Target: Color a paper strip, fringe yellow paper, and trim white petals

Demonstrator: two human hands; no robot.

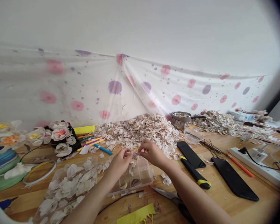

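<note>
My left hand (pixel 123 159) and my right hand (pixel 151 152) meet over a clear divided plastic box (pixel 149 177), fingertips pinched. Between them is a small, pale, papery flake (pixel 135 155), partly hidden by the fingers. A few flakes and small dark bits lie in the box's compartments. Left of it, a clear lidless-looking tray (pixel 95 161) holds many whitish petal-like pieces (pixel 72 183), partly covered by my left forearm. Behind my hands rises a large heap of dry flakes (pixel 147 127). Scissors (pixel 165 193) lie beneath my right forearm, their handles partly covered.
Flower ornaments (pixel 60 133), coloured pens (pixel 93 141) and a wire ring (pixel 40 172) stand or lie at left. To the right are a yellow-black cutter (pixel 194 172), black slabs (pixel 234 179), a power strip (pixel 259 165) and a metal pot (pixel 180 119). Yellow paper (pixel 137 214) lies in front.
</note>
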